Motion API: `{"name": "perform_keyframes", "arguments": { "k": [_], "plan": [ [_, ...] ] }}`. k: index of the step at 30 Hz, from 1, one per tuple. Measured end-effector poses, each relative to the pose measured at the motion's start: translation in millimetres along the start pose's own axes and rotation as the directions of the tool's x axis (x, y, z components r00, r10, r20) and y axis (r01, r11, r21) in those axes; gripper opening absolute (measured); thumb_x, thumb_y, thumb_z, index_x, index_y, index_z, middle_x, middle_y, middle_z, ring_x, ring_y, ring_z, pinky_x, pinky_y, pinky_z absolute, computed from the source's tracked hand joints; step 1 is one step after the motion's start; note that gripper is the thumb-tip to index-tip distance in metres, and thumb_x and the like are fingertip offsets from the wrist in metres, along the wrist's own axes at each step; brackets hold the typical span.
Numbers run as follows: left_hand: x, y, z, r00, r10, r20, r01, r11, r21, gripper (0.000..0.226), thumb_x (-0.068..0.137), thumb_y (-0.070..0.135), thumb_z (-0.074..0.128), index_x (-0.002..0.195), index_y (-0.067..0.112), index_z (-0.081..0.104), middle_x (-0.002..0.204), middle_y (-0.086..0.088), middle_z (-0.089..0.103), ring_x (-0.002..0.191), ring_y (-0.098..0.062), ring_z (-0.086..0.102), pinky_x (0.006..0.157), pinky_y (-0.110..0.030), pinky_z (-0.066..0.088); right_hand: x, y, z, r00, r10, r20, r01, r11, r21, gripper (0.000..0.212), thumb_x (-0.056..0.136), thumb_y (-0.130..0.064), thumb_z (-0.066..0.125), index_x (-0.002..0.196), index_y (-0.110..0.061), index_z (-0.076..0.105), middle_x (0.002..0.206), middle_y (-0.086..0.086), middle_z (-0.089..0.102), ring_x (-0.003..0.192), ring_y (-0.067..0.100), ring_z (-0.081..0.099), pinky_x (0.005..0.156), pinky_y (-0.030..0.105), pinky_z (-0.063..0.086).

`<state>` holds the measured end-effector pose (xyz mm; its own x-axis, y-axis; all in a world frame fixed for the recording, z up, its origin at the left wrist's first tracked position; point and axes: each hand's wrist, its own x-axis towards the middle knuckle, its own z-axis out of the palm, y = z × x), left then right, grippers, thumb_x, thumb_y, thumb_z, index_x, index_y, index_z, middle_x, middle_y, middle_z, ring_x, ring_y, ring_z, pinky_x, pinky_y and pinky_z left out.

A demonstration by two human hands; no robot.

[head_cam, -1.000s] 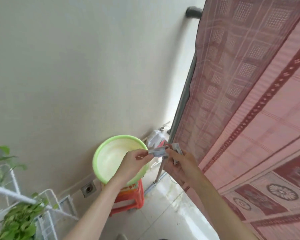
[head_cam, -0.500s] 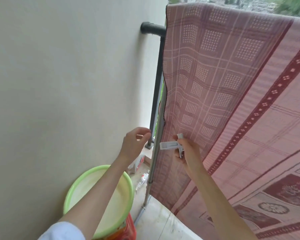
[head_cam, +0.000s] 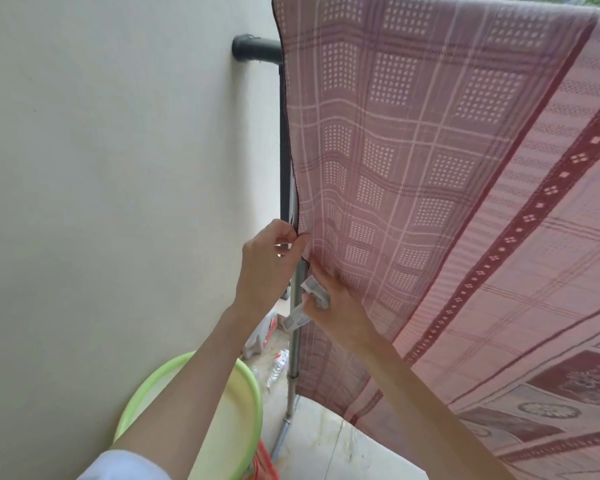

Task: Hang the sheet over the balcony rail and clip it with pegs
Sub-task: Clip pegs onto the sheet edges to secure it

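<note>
At the wall end of the balcony, the sheet [head_cam: 430, 168] is already draped over the rail [head_cam: 257, 53], of which only the dark stub at the wall is seen. The pink patterned cloth hangs down on the near side, its left edge running beside a grey post [head_cam: 294, 341].

Handling, as judged: the sheet is thin, soft and light. It ripples along the free edge, so it is expected to fold easily between finger and thumb and to slip or lift in wind if left unclipped. No stiffness is seen. The hemmed side edge is judged the best place to take hold, where cloth can be bunched against the post or rail for a peg to bite.

Left hand [head_cam: 267, 268]: closed in a pinch, the edge of the sheet being gripped between thumb and fingertips, just above the post's top joint.

Right hand [head_cam: 333, 306]: pressed flat-backed against the sheet just below the left hand, fingers curled around two white pegs [head_cam: 307, 303]. One peg points up toward the edge, the other hangs down. Whether either peg's jaws are sprung open cannot be told; no peg is seen clipped on the cloth yet.

A green basin [head_cam: 201, 410] is noted below, near the wall, on something red.

Status, as judged: hanging done, pegging not begun at this edge.
</note>
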<state>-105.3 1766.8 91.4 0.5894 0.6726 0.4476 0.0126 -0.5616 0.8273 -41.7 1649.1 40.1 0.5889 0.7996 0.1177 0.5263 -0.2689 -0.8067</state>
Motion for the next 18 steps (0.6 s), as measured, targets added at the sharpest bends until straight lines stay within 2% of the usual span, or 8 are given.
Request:
{"name": "perform_keyframes", "arguments": {
  "k": [2,5,7,9,11,13,16,18],
  "plan": [
    [3,-2,-5,0.997,0.041,0.063,-0.04,0.999,-0.011,0.019,0.082,0.01,0.065,0.071,0.013,0.05,0.066,0.013,0.053,0.071,-0.005,0.06,0.063,-0.003,0.045,-6,5,10,0.998,-0.02,-0.052,0.017,0.999,-0.045,0.064,0.09,-0.022,0.055,0.145,-0.03,0.024,0.122,0.001,0.059,0.086,0.014,0.062,0.082,0.024,0.051],
    [9,-5,-11,0.993,0.048,0.11,-0.044,0.998,-0.043,0.023,0.081,0.01,0.065,0.069,0.019,0.048,0.067,0.013,0.055,0.072,-0.007,0.062,0.064,-0.004,0.045,-11,12,18,0.993,-0.073,-0.09,0.059,0.987,-0.149,0.065,0.088,-0.02,0.056,0.144,-0.03,0.024,0.08,-0.005,0.054,0.053,0.001,0.043,0.06,0.016,0.038],
    [10,-6,-12,0.994,0.023,0.106,-0.016,0.998,-0.064,0.024,0.08,0.012,0.067,0.07,0.024,0.049,0.069,0.014,0.057,0.072,-0.004,0.063,0.064,-0.003,0.044,-11,11,21,0.988,-0.084,-0.129,0.058,0.98,-0.189,0.064,0.087,-0.022,0.055,0.144,-0.029,0.026,0.069,-0.019,0.04,0.053,-0.005,0.045,0.056,0.006,0.032],
    [11,-7,-11,0.993,0.029,0.117,-0.021,0.997,-0.068,0.018,0.08,0.012,0.067,0.072,0.02,0.053,0.07,0.01,0.06,0.071,-0.008,0.063,0.062,-0.002,0.042,-12,6,25,0.979,-0.077,-0.188,0.044,0.984,-0.173,0.061,0.086,-0.025,0.054,0.143,-0.026,0.032,0.069,-0.028,0.032,0.059,-0.015,0.048,0.056,-0.001,0.032],
    [13,-8,-11,0.991,0.037,0.131,-0.026,0.996,-0.083,0.016,0.08,0.008,0.064,0.072,0.016,0.054,0.072,0.002,0.06,0.071,-0.016,0.062,0.059,-0.003,0.041,-12,1,28,0.973,0.022,-0.232,-0.04,0.996,-0.075,0.054,0.087,-0.025,0.057,0.139,-0.026,0.041,0.076,-0.03,0.039,0.061,-0.015,0.051,0.06,0.0,0.034],
    [19,-12,-16,0.987,0.007,0.162,0.014,0.992,-0.124,0.021,0.081,0.007,0.062,0.068,0.018,0.05,0.068,0.001,0.057,0.067,-0.014,0.058,0.059,-0.007,0.041,-13,-1,28,0.954,0.125,-0.272,-0.121,0.992,0.03,0.042,0.084,-0.031,0.059,0.125,-0.023,0.054,0.086,-0.025,0.053,0.072,-0.008,0.056,0.067,0.008,0.038],
    [22,-18,-31,0.925,-0.08,0.372,0.2,0.933,-0.298,0.021,0.084,0.012,0.06,0.067,0.017,0.049,0.059,0.003,0.062,0.061,-0.015,0.057,0.065,-0.033,0.054,-16,-5,32,0.925,0.149,-0.349,-0.167,0.986,-0.023,0.025,0.082,-0.029,0.064,0.106,-0.019,0.061,0.083,-0.013,0.06,0.075,0.008,0.059,0.066,0.014,0.042],
    [23,-20,-41,0.872,-0.068,0.485,0.264,0.899,-0.349,0.018,0.087,0.008,0.056,0.071,0.008,0.048,0.068,-0.011,0.068,0.066,-0.025,0.06,0.069,-0.046,0.057,-15,-10,40,0.904,0.125,-0.409,-0.204,0.966,-0.157,0.035,0.079,-0.04,0.061,0.105,-0.017,0.062,0.086,-0.004,0.064,0.074,0.016,0.061,0.066,0.023,0.048]
  ]
}}
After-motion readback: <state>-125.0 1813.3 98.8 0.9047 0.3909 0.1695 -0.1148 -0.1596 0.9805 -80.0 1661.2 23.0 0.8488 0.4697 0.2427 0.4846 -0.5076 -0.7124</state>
